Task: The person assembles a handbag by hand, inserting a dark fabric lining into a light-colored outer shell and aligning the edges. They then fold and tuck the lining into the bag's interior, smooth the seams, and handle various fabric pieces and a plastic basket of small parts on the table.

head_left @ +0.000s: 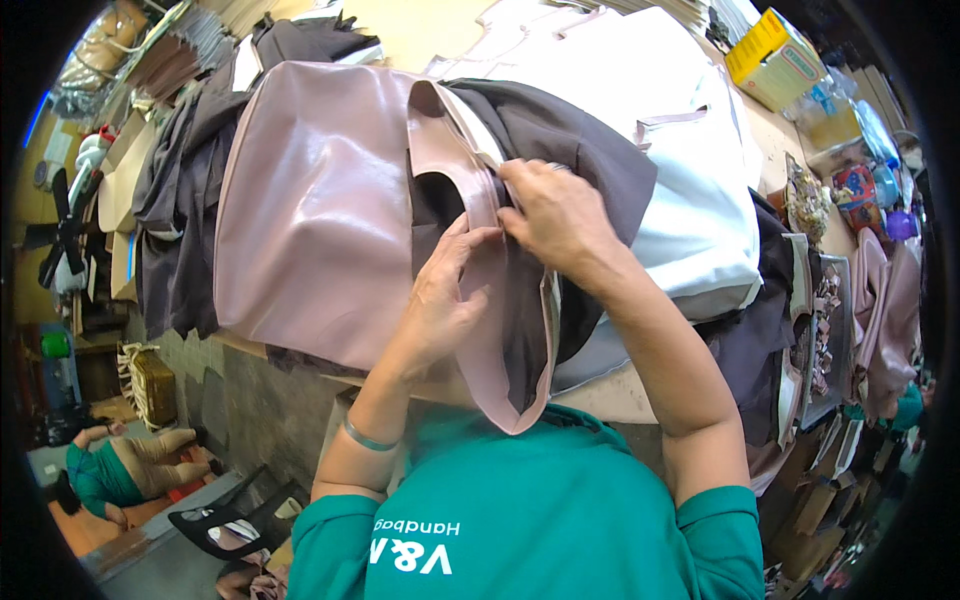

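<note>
At the near side of the surface (415, 45), the pink handbag (310, 210) is pinched by the right hand (560, 215), fingers nearly closed, and touched by the left hand (440, 305), fingers half-curled; loosely pinched, edges could slip.

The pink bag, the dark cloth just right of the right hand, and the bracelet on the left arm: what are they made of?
Pink bag: leather or imitation leather, glossy; its smooth face shows broad highlights. Which one, I can't tell.
Dark cloth: probably thin fabric, matt; it shows little shine.
Bracelet: perhaps metal, smooth; a slim greyish band, too small to be sure.
</note>
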`<state>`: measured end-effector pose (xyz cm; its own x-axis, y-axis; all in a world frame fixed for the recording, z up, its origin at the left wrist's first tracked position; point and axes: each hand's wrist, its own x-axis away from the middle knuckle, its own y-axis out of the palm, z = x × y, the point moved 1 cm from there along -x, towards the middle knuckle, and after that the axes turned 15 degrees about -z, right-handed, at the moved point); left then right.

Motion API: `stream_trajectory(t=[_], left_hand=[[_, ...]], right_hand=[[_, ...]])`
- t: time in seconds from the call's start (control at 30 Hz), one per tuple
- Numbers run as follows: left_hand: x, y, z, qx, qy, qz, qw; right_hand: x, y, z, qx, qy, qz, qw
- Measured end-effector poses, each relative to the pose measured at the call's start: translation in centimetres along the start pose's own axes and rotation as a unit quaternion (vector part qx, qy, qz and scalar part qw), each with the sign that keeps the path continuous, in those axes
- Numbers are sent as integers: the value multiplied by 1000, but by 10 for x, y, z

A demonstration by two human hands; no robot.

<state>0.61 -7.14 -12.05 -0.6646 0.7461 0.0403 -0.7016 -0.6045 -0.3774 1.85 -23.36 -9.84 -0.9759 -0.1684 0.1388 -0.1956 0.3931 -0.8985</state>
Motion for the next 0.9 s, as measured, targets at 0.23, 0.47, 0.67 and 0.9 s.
stream_trajectory(t=[0.23, 0.47, 0.67, 0.9], left_hand=[[12, -10, 7, -105, -39, -11, 994], [21, -37, 47, -150, -70, 32, 986], [5, -21, 70, -316, 88, 48, 943], [-13, 64, 73, -335, 118, -161, 921]], right_hand=[[0, 6, -3, -2, 0, 14, 1000], [35, -63, 23, -257, -67, 189, 945], [47, -53, 21, -256, -71, 114, 957], [39, -8, 31, -283, 9, 19, 959]])
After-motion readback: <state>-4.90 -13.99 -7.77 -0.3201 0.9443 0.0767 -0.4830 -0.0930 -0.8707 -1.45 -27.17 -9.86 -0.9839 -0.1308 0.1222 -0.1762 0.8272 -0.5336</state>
